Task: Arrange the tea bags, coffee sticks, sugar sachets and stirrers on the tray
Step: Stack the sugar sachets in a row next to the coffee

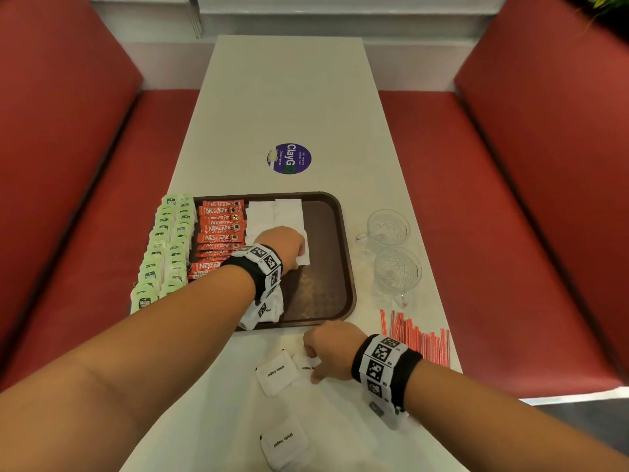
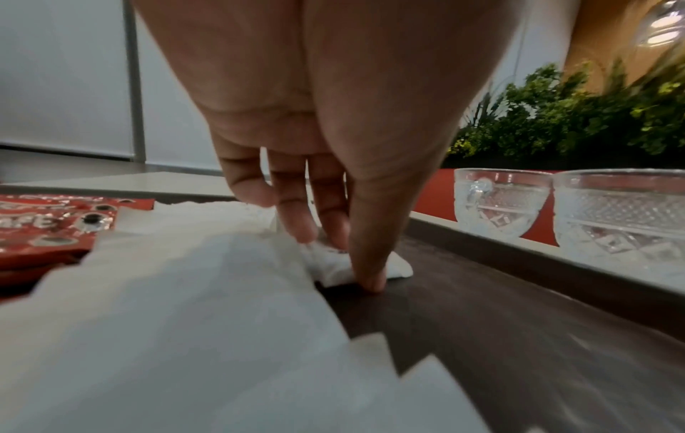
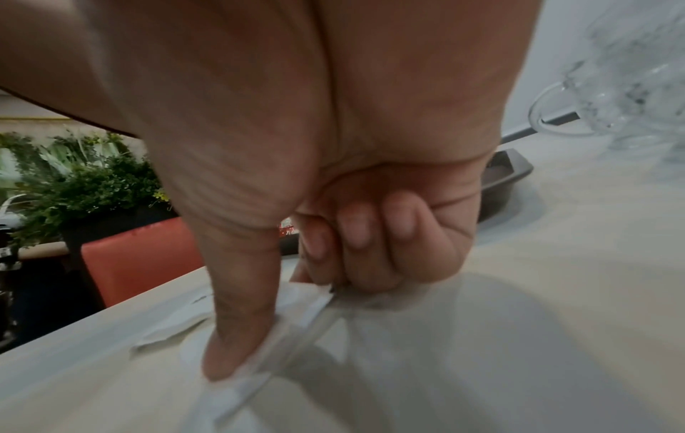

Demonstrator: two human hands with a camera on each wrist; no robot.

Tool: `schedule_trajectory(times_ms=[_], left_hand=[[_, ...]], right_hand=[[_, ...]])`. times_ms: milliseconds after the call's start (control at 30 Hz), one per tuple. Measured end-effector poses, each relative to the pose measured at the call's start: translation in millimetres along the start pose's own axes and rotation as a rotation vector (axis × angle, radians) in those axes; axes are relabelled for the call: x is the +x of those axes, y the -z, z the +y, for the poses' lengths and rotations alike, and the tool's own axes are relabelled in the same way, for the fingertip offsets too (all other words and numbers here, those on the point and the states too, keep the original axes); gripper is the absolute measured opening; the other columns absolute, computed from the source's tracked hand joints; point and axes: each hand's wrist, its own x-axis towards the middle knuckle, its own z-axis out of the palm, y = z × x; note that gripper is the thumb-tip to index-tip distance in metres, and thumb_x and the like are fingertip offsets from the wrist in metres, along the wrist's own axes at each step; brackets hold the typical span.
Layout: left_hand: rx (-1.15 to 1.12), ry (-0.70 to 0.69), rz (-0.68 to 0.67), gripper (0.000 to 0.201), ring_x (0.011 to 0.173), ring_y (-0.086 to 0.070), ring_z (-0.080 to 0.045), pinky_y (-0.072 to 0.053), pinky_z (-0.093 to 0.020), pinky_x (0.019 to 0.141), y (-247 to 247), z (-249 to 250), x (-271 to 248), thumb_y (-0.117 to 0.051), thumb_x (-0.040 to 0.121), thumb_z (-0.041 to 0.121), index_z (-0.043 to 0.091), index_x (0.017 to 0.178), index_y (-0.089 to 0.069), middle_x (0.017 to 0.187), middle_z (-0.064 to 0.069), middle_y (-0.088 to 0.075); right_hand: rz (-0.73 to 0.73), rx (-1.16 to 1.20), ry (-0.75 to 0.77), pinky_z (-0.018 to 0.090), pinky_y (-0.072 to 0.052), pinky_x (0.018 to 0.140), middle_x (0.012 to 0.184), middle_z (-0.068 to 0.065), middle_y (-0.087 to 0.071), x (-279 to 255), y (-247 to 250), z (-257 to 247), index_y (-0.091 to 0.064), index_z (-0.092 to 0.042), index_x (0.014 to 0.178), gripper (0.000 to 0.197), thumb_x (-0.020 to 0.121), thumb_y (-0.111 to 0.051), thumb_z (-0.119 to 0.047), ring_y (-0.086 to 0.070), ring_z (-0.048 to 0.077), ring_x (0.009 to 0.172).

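The tray (image 1: 345, 253) serves as reference throughout. Tea bags (image 1: 166, 247) lie in two green rows along its left edge (they look to sit partly over the rim, though the head view does not settle this). Coffee sticks (image 1: 221, 233) form a red column just inside, and sugar sachets (image 1: 275, 216) fill the white column beside them.

The left hand (image 1: 284, 245) is over the sugar column, its fingers (image 2: 365, 263) pointing down and pinching one sachet (image 2: 333, 263) against the tray floor, thumb tip touching the brown surface. The right hand (image 1: 332, 350) is on the counter (image 1: 292, 97) just in front of the tray; its thumb presses on a loose sachet (image 1: 306, 364) and the other fingers (image 3: 356, 234) are curled over its edge, a pinch being formed. Two more sachets (image 1: 276, 373) lie on the counter nearer the person. The stirrers (image 1: 420, 338) lie well right of the tray's near corner, untouched, close to two glass cups (image 1: 391, 253).

Judgement: sugar placement is under way; stirrers remain.

Risks: the left wrist lies low over sachets at the tray's near edge and could drag them out of line on withdrawal. The right-hand pinch on thin paper may slip. A later reach for the stirrers passes near the cups.
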Motion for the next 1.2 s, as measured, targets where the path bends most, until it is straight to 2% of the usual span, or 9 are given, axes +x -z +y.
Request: schedule_trajectory(times_ms=[200,333,500,633,733,833,900,1067,1200], left_hand=[[-0.134,-0.013,0.076,0.043,0.11,-0.059,-0.019,-0.049,-0.036,0.095,8.0,0.6,-20.4,-0.068,0.088,0.039,0.026,0.127,-0.059,0.121,0.003,-0.063],[-0.38,-0.063,0.209,0.029,0.084,-0.055,-0.004,-0.044,-0.024,0.081,18.0,5.3,-64.2,-0.068,0.088,0.038,0.03,0.115,-0.063,0.106,0.014,-0.064],[-0.371,-0.07,0.003,0.016,0.075,-0.058,0.004,-0.048,-0.022,0.074,-11.8,8.6,-122.0,-0.076,0.083,0.031,0.033,0.097,-0.071,0.092,0.017,-0.069],[-0.3,-0.074,-0.069,0.027,0.081,-0.057,0.0,-0.045,-0.018,0.076,-48.6,15.4,-152.9,-0.077,0.081,0.031,0.031,0.106,-0.07,0.104,0.015,-0.069],[-0.262,-0.043,-0.075,0.046,0.098,-0.059,-0.01,-0.045,-0.023,0.081,-70.0,22.7,-164.8,-0.079,0.078,0.034,0.028,0.12,-0.063,0.116,0.01,-0.063],[-0.297,-0.011,-0.034,0.059,0.103,-0.056,-0.013,-0.048,-0.028,0.09,-82.7,26.6,-169.1,-0.083,0.075,0.031,0.028,0.127,-0.056,0.12,0.007,-0.057],[-0.324,0.008,-0.016,0.063,0.102,-0.054,-0.012,-0.048,-0.029,0.091,-84.7,27.8,-170.4,-0.083,0.075,0.027,0.028,0.13,-0.052,0.119,0.007,-0.055],[-0.38,0.054,0.003,0.058,0.104,-0.058,-0.015,-0.048,-0.029,0.089,-84.7,29.0,-171.8,-0.08,0.079,0.019,0.027,0.13,-0.053,0.118,0.002,-0.059],[-0.419,0.023,0.093,0.032,0.096,-0.059,-0.011,-0.046,-0.025,0.084,-76.5,25.9,-176.7,-0.072,0.087,0.029,0.03,0.118,-0.063,0.102,0.008,-0.063]], right_hand=[[0.03,0.009,-0.039,0.038,-0.052,0.083,0.108,0.01,-0.067,-4.7,-7.2,0.1,-0.064,-0.009,0.111,0.033,0.092,-0.069,-0.035,-0.063,0.03,0.099],[0.09,0.02,-0.026,0.035,-0.047,0.078,0.106,0.01,-0.064,-8.0,-10.1,2.0,-0.06,-0.011,0.101,0.024,0.092,-0.063,-0.033,-0.06,0.028,0.093],[0.154,0.036,-0.041,0.032,-0.043,0.072,0.1,0.011,-0.063,-15.3,-13.1,3.9,-0.055,-0.014,0.087,0.025,0.091,-0.066,-0.037,-0.056,0.026,0.085],[0.208,0.109,-0.069,0.029,-0.038,0.066,0.088,0.005,-0.058,-25.6,-11.6,6.8,-0.055,-0.015,0.085,0.02,0.09,-0.069,-0.028,-0.052,0.023,0.08],[0.237,0.224,-0.063,0.027,-0.039,0.061,0.093,0.003,-0.056,-30.6,-15.3,10.3,-0.049,-0.018,0.097,0.022,0.09,-0.069,-0.02,-0.053,0.022,0.083],[0.237,0.333,-0.085,0.029,-0.044,0.073,0.1,0.002,-0.057,-35.2,-16.1,9.9,-0.047,-0.021,0.127,0.042,0.092,-0.068,-0.018,-0.057,0.022,0.09],[0.254,0.329,-0.09,0.027,-0.042,0.078,0.108,0.004,-0.06,-38.9,-13.7,9.4,-0.051,-0.02,0.133,0.04,0.095,-0.064,-0.019,-0.06,0.024,0.099],[0.291,0.345,-0.096,0.025,-0.04,0.066,0.095,0.0,-0.059,-48.2,-10.3,7.5,-0.055,-0.019,0.097,0.004,0.094,-0.057,-0.018,-0.058,0.022,0.087],[0.282,0.491,-0.06,0.024,-0.046,0.059,0.095,0.004,-0.065,-48.7,-13.7,6.0,-0.039,-0.021,0.082,0.019,0.095,-0.047,-0.01,-0.066,0.012,0.072]])
